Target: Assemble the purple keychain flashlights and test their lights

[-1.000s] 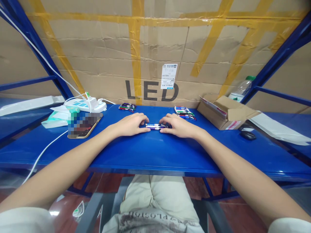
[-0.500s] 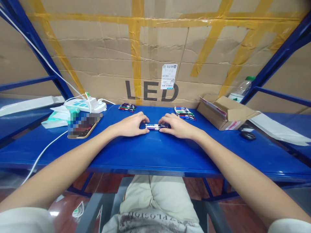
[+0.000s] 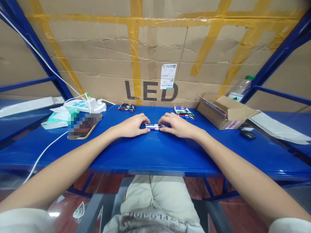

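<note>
Centrally, left hand point(image 3: 132, 126) (nine o'clock) and right hand point(image 3: 179, 127) (three o'clock) pinch opposite ends of pens point(image 3: 153, 127) on the blue table point(image 3: 151, 152).

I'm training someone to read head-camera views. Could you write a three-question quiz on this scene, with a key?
1. True or false: the right hand is nearer the open carton than the left hand is.

2. Where are the blue and purple pen-shaped items?
A) Inside the carton
B) On top of the phone
C) Between the two hands

3. Fill in: the large black letters on the cardboard behind the table read ____.

Key: 1. True; 2. C; 3. LED
</note>
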Available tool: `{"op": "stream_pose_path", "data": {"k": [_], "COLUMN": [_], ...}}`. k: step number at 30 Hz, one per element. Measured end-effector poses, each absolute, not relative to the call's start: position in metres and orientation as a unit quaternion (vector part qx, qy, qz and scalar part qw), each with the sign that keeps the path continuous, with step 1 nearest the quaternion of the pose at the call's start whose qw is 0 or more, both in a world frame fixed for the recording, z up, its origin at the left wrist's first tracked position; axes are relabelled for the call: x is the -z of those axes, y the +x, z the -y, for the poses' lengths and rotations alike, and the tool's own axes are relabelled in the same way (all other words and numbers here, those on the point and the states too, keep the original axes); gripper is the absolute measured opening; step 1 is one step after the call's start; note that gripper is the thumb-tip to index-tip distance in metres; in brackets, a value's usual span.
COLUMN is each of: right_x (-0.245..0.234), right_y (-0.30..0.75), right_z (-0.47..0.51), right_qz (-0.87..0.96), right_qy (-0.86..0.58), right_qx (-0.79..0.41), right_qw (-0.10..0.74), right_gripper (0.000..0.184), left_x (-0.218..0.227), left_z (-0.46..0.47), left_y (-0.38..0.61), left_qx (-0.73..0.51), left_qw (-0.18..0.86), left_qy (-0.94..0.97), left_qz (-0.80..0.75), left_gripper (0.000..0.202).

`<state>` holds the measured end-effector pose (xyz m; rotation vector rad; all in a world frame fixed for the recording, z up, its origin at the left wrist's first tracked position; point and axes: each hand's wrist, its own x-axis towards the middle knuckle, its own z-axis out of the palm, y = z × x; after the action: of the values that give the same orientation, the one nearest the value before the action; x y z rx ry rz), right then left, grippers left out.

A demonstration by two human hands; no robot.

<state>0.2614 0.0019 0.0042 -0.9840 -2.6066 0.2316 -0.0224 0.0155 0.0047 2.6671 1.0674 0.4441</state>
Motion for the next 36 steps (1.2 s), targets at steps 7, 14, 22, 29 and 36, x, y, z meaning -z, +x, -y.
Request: {"op": "stream_pose_path", "data": {"k": [7, 14, 22, 29, 36], "right_x": [-0.0027, -0.0036, -0.0034, -0.0044, -0.0061], "right_y": [0.2633, 0.264, 0.2647, 0.264, 0.2617], "right_z": [-0.0038, -0.0044, -0.0052, -0.0042, -0.0017], "right_qz": [0.917, 0.919, 0.928, 0.926, 0.919], "right_qy": [-0.349, -0.338, -0.32, -0.319, -0.328], "right_qx": [-0.084, -0.081, -0.067, -0.066, -0.077], "right_qw": [0.176, 0.186, 0.181, 0.191, 0.203], "right_gripper": [0.016, 0.01, 0.022, 0.022, 0.019], "left_x": [-0.0031, 0.0001, 0.0012, 0.0012, 0.0023], "left_z": [-0.0167, -0.0201, -0.0216, -0.0217, -0.0228], "left_y": [-0.0224, -0.0241, -0.0243, -0.0242, -0.0243], "left_qx": [-0.164, -0.172, -0.175, -0.175, -0.181], "left_qw": [0.13, 0.147, 0.155, 0.16, 0.163], "left_qy": [0.91, 0.908, 0.908, 0.907, 0.907], "left_qz": [-0.358, -0.352, -0.347, -0.348, -0.344], "left_gripper": [0.041, 0.04, 0.042, 0.041, 0.04]}}
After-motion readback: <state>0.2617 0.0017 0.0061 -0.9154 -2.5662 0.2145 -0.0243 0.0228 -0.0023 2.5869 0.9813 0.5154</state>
